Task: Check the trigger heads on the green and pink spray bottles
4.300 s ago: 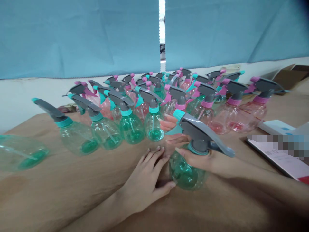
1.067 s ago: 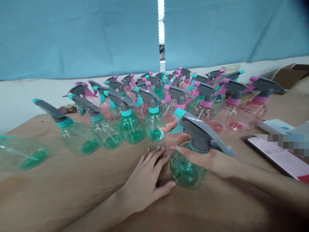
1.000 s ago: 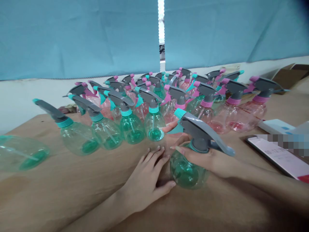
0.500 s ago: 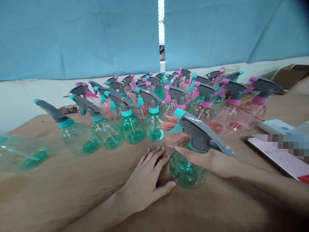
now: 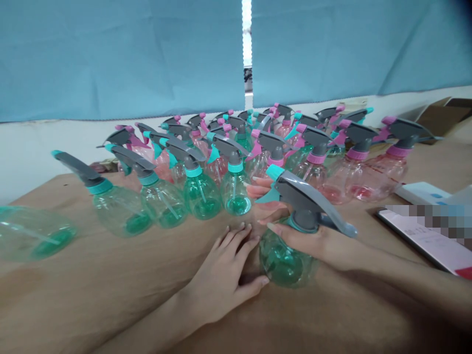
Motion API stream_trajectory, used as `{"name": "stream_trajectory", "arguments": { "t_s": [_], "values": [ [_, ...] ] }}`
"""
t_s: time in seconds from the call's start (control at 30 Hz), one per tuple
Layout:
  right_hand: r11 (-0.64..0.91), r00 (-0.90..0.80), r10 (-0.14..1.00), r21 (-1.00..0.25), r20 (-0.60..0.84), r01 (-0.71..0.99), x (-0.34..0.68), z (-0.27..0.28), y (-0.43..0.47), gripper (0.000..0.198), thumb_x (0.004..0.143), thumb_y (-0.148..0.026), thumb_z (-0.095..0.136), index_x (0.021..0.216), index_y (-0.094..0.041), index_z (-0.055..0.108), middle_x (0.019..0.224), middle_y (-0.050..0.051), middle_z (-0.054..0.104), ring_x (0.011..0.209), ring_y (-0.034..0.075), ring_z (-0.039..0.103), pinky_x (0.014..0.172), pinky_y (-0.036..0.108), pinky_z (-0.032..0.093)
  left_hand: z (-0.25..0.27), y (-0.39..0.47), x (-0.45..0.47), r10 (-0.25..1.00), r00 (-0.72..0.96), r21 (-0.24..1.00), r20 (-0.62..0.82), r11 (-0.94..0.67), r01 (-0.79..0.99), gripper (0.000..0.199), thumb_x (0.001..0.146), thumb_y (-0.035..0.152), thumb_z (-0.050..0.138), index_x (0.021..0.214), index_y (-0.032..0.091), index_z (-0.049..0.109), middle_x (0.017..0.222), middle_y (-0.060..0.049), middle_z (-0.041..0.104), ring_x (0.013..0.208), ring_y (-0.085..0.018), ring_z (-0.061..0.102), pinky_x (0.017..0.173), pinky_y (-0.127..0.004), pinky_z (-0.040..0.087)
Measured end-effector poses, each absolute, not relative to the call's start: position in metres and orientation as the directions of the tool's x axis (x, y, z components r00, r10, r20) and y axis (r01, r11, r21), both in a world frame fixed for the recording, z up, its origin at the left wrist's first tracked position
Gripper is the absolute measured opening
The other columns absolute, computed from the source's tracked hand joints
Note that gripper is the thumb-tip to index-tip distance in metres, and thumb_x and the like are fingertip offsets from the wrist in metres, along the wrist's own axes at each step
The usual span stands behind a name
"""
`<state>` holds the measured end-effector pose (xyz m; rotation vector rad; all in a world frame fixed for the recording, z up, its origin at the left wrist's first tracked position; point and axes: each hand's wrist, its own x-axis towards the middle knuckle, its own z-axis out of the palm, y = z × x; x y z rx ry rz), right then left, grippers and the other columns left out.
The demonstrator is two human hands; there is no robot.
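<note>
A green spray bottle (image 5: 285, 263) with a grey and turquoise trigger head stands on the wooden table (image 5: 121, 290) in front of me. My right hand (image 5: 298, 236) is wrapped round its neck from the right, thumb on the near side, other fingers partly hidden behind the trigger head. My left hand (image 5: 224, 275) lies palm down on the table just left of that bottle, fingers stretched out and holding nothing. Its thumb tip is close to the bottle's base; whether they touch I cannot tell.
Green spray bottles (image 5: 202, 196) stand in a row ahead, with pink spray bottles (image 5: 365, 182) and more behind. Another green bottle (image 5: 40, 236) lies on its side at left. A phone (image 5: 420, 241) and a white box (image 5: 424, 191) are at right; a cardboard box (image 5: 438, 118) is beyond.
</note>
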<state>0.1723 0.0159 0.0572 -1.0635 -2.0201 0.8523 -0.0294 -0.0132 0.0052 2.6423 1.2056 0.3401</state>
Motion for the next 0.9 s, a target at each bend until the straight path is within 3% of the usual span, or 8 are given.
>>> {"name": "stream_trajectory", "arguments": {
  "t_s": [0.1,0.2,0.3,0.4,0.5,0.63,0.9],
  "values": [
    [0.445,-0.402,0.874,-0.783,0.274,0.434,0.171,0.059,0.016,0.013,0.083,-0.029,0.047,0.088,-0.022,0.057,0.072,0.003,0.066,0.089,0.026,0.066,0.069,0.036,0.057,0.005,-0.013,-0.029,0.762,0.638,0.291,0.110,-0.639,0.712,0.059,0.086,0.045,0.058,0.134,0.016,0.038,0.143,-0.013,0.036,0.132,-0.029,0.030,0.106,-0.048,0.027],
    [0.450,-0.387,0.875,-0.781,0.290,0.433,0.170,0.062,0.015,0.015,0.081,-0.028,0.048,0.087,-0.022,0.060,0.076,0.003,0.068,0.075,0.023,0.067,0.059,0.033,0.057,0.006,-0.013,-0.029,0.763,0.636,0.293,0.113,-0.637,0.713,0.058,0.086,0.045,0.058,0.133,0.018,0.038,0.143,-0.013,0.036,0.132,-0.030,0.031,0.106,-0.049,0.028],
    [0.458,-0.404,0.863,-0.805,0.302,0.377,0.171,0.063,0.016,0.024,0.079,-0.022,0.050,0.101,-0.025,0.061,0.079,0.000,0.068,0.068,0.019,0.067,0.058,0.030,0.056,0.007,-0.013,-0.030,0.763,0.636,0.292,0.115,-0.638,0.712,0.058,0.086,0.045,0.058,0.134,0.018,0.037,0.142,-0.013,0.037,0.131,-0.030,0.032,0.105,-0.049,0.029],
    [0.475,-0.453,0.831,-0.836,0.323,0.274,0.174,0.064,0.016,0.045,0.077,-0.012,0.051,0.118,-0.030,0.053,0.101,-0.002,0.067,0.081,0.016,0.067,0.067,0.026,0.056,0.008,-0.013,-0.029,0.761,0.637,0.288,0.123,-0.641,0.711,0.060,0.086,0.045,0.059,0.135,0.018,0.036,0.142,-0.014,0.037,0.130,-0.030,0.033,0.104,-0.049,0.030],
    [0.471,-0.463,0.822,-0.852,0.332,0.226,0.175,0.065,0.016,0.051,0.072,-0.007,0.050,0.116,-0.032,0.052,0.117,-0.003,0.062,0.088,0.016,0.066,0.068,0.025,0.055,0.009,-0.013,-0.028,0.764,0.633,0.286,0.125,-0.639,0.714,0.059,0.086,0.045,0.059,0.134,0.018,0.037,0.142,-0.014,0.038,0.130,-0.031,0.033,0.103,-0.050,0.030],
    [0.427,-0.427,0.857,-0.862,0.290,0.272,0.173,0.071,0.013,0.042,0.068,-0.009,0.048,0.104,-0.028,0.056,0.101,-0.001,0.067,0.081,0.019,0.066,0.059,0.029,0.054,0.010,-0.013,-0.027,0.773,0.624,0.280,0.111,-0.627,0.727,0.058,0.086,0.044,0.058,0.134,0.018,0.038,0.141,-0.014,0.039,0.129,-0.031,0.035,0.102,-0.050,0.032],
    [0.430,-0.389,0.862,-0.875,0.325,0.221,0.173,0.073,0.011,0.027,0.068,-0.008,0.049,0.088,-0.027,0.052,0.086,-0.002,0.066,0.071,0.016,0.064,0.059,0.028,0.053,0.010,-0.013,-0.028,0.773,0.627,0.270,0.093,-0.626,0.731,0.058,0.086,0.042,0.059,0.134,0.018,0.038,0.142,-0.014,0.037,0.130,-0.031,0.033,0.103,-0.050,0.030]
  ]
}}
